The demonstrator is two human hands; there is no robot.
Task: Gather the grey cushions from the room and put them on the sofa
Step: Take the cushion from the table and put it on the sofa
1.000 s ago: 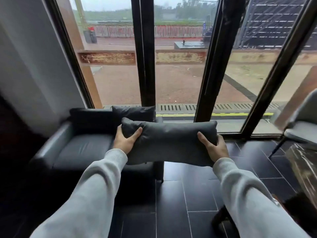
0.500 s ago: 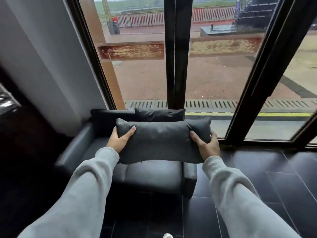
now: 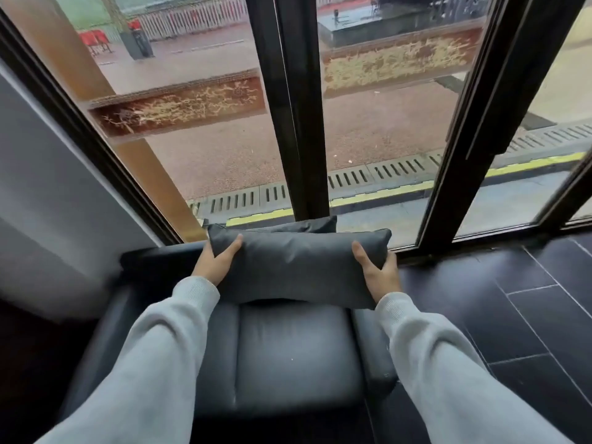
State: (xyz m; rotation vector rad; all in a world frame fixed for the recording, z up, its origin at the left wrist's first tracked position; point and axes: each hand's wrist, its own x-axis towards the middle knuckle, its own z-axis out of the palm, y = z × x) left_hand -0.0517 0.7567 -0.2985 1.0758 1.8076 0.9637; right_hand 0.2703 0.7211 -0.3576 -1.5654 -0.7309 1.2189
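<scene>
Closest in, the sofa point(image 3: 298, 354) seat now lies directly below both hands, where a second ago it sat off to the left hand's side. The left hand point(image 3: 214, 263) and right hand point(image 3: 379, 273) each clasp an end of the grey cushion point(image 3: 298, 267). Just beyond it, a second cushion point(image 3: 307, 224) leans on the backrest. Placement looks imminent.
</scene>
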